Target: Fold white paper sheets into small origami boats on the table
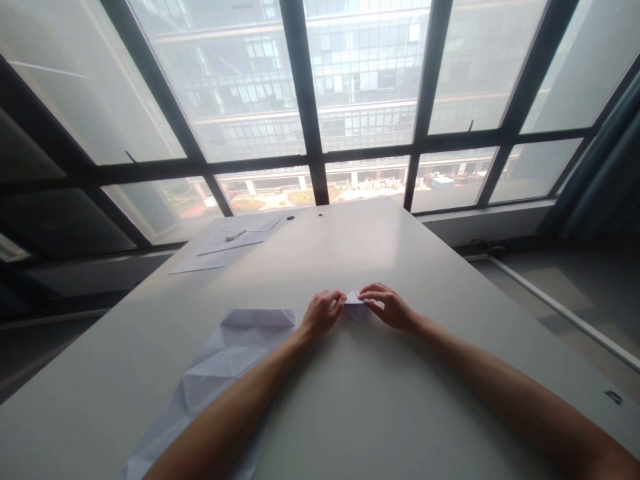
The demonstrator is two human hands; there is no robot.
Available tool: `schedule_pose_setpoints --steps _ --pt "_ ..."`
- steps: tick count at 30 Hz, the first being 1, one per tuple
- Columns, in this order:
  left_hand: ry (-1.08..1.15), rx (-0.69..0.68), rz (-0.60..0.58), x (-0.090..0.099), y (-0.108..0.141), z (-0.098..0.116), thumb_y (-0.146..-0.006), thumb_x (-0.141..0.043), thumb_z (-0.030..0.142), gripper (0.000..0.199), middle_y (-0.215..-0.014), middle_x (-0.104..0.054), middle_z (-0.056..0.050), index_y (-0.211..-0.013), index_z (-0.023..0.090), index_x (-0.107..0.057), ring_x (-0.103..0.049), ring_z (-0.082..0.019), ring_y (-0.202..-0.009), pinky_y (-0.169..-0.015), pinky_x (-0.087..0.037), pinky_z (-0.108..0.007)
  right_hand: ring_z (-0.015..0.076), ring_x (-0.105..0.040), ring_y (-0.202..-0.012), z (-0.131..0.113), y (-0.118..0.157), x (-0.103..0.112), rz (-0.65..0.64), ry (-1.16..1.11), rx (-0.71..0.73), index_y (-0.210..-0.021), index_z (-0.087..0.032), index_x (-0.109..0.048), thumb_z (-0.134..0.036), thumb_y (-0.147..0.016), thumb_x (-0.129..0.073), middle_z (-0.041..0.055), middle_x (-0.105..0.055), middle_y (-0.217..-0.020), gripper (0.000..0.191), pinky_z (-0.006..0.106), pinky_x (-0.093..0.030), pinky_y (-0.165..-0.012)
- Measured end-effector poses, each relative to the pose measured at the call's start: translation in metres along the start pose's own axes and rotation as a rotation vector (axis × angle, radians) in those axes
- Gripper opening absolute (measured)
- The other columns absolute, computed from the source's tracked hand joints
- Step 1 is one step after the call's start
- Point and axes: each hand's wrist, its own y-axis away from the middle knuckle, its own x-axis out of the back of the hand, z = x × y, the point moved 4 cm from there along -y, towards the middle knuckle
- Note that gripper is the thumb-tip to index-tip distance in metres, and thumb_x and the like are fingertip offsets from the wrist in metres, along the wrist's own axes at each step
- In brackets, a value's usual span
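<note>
A small folded piece of white paper point(356, 309) is held just above or on the table, between my two hands. My left hand point(324, 312) pinches its left corner with thumb and fingers closed. On the other side, my right hand point(389, 305) grips the right edge, thumb below and fingers on top. Partly under my left forearm lies a large creased sheet of white paper point(220, 360), its fold lines raised; the arm hides some of it.
The white table point(425, 393) stretches toward tall windows with dark frames point(303, 80). Flat paper sheets point(220, 250) lie at the far left with a small whitish object point(236, 235) on them. A round hole point(290, 219) sits near the far edge. A dark curtain point(595, 167) hangs right.
</note>
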Motion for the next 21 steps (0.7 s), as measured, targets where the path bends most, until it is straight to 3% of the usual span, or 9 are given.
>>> schedule_pose_setpoints --steps 6,13,21 --pt "-0.079 -0.016 0.002 -0.001 0.001 -0.002 -0.093 -0.059 0.026 0.016 -0.088 -0.069 -0.005 -0.085 0.020 -0.071 -0.063 -0.020 -0.085 -0.082 -0.047 -0.031 0.0229 -0.064 -0.100 -0.001 0.000 -0.002 -0.052 0.036 0.039 -0.110 -0.026 -0.073 -0.016 -0.093 -0.061 0.0085 -0.073 -0.104 0.023 0.040 -0.054 -0.088" --pt "-0.063 -0.050 -0.033 -0.003 0.002 -0.002 -0.089 -0.066 0.029 0.013 -0.098 -0.068 -0.005 -0.098 0.024 -0.074 -0.062 -0.021 -0.093 -0.089 -0.048 -0.034 0.0220 -0.063 -0.097 -0.009 0.000 -0.001 -0.137 0.031 0.049 -0.100 -0.026 -0.073 -0.014 -0.089 -0.063 0.0057 -0.074 -0.100 0.018 0.038 -0.053 -0.087" --pt "-0.106 -0.075 -0.068 -0.005 0.002 -0.003 -0.084 -0.072 0.031 0.013 -0.101 -0.068 -0.006 -0.096 0.025 -0.075 -0.061 -0.023 -0.099 -0.092 -0.048 -0.036 0.0209 -0.064 -0.093 -0.014 -0.002 -0.003 -0.163 0.059 0.037 -0.089 -0.026 -0.074 -0.025 -0.087 -0.072 0.0052 -0.073 -0.098 0.003 0.037 -0.050 -0.087"
